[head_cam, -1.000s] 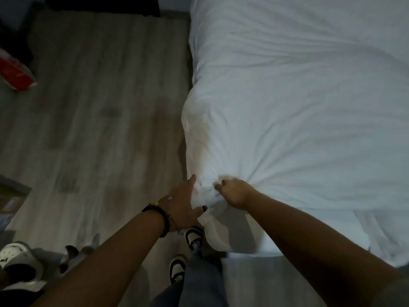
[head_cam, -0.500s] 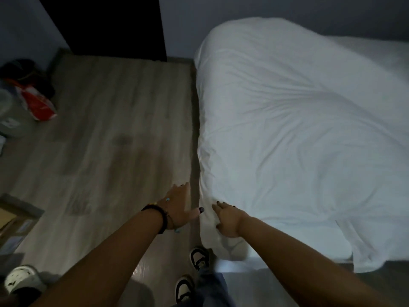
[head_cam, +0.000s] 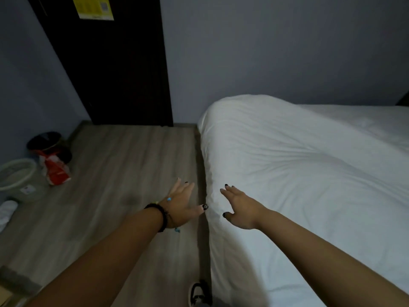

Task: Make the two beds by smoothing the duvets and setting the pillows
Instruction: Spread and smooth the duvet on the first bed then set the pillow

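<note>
A white duvet (head_cam: 298, 173) covers the bed on the right, with a raised hump at its far end and soft creases across the middle. My right hand (head_cam: 240, 209) hovers over the duvet's left edge, fingers straight and spread, holding nothing. My left hand (head_cam: 180, 206), with a dark bead bracelet on the wrist, stretches out flat above the floor just left of the bed's side, its thumb close to the duvet's edge. No pillow is in view.
Wood floor (head_cam: 115, 185) runs along the bed's left side. A dark door (head_cam: 110, 63) stands at the back. By the left wall sit a dark bin (head_cam: 47, 142), a red and white bag (head_cam: 55, 171) and a pale bucket (head_cam: 15, 178). My shoe (head_cam: 198, 293) is at the bottom.
Both hands let go of the duvet's near corner and opened out flat. They moved forward along the bed's left edge, and my view lifted toward the wall and door.
</note>
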Tool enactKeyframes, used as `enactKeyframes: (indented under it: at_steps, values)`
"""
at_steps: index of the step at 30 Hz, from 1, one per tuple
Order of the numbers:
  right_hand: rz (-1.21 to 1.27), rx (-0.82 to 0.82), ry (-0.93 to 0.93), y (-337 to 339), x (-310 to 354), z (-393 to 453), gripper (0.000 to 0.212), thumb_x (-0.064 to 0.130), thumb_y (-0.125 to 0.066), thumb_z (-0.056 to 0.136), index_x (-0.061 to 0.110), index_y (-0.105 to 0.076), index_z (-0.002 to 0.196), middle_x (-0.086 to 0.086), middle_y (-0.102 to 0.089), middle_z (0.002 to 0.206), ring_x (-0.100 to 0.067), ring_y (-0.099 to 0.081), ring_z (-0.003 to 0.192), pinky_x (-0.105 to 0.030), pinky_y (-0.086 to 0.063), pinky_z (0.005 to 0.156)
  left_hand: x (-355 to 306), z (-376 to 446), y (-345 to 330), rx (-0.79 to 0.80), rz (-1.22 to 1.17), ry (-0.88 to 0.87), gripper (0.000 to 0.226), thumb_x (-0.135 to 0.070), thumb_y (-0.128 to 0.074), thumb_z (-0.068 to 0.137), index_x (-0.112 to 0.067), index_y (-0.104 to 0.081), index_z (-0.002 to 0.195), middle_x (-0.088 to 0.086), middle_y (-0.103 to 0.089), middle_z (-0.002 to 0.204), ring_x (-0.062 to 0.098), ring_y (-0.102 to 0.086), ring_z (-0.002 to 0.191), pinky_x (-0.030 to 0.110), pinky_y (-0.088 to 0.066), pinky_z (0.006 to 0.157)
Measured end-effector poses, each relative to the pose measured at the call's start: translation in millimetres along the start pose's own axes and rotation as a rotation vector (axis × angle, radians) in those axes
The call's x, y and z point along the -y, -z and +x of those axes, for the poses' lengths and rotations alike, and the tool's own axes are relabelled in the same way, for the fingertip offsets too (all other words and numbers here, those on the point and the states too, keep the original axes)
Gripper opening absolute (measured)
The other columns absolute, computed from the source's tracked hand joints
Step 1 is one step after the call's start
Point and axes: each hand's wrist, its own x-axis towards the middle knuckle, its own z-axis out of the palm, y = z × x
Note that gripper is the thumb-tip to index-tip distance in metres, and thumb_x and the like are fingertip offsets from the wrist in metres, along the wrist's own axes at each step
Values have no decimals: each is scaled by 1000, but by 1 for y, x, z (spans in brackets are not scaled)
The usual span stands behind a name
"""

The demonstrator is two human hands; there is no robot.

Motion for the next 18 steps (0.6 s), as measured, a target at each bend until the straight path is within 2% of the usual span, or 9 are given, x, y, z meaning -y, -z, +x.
enactKeyframes:
  at_steps: [3, 6, 9, 12, 18]
  values:
    - [-4, -15, -24, 28, -12, 36, 79, 34, -54, 94, 16, -6, 154, -5, 0, 162, -21, 0, 149, -34, -14, 119, 5, 44, 31, 3, 40, -18, 89, -60, -46, 90, -16, -2, 153, 2, 2, 160, 17, 18, 145, 37, -3, 120]
    - [19, -10, -49, 55, -35, 87, 85, 39, -56, 92, 20, -1, 154, -4, 5, 162, -22, 1, 149, -35, -14, 120, 12, 100, 71, 10, 31, -27, 87, -56, -45, 91, -14, -1, 153, 4, 2, 160, 19, 10, 147, 38, -7, 120]
    - [128, -11, -103, 77, -62, 147, 88, 41, -58, 90, 24, 0, 154, -1, 6, 162, -20, -3, 149, -33, -19, 118, 21, 157, 110, 14, 16, -53, 84, -52, -44, 94, -13, 1, 152, 5, 1, 160, 17, -2, 147, 35, -11, 120]
    - [197, -1, -167, 97, -76, 200, 86, 40, -58, 91, 23, -2, 154, -2, 5, 162, -21, -8, 148, -33, -22, 117, 33, 212, 144, 20, 27, -53, 82, -51, -43, 95, -11, 1, 152, 6, 2, 160, 17, -2, 147, 32, -8, 120]
    - [223, -36, -118, 155, -77, 292, 72, 14, -52, 91, 23, -16, 153, -1, -1, 162, -22, -17, 147, -29, -29, 112, 57, 302, 199, -10, -6, -49, 82, -52, -42, 94, -12, 0, 152, 5, 1, 160, 16, 0, 147, 36, -8, 121]
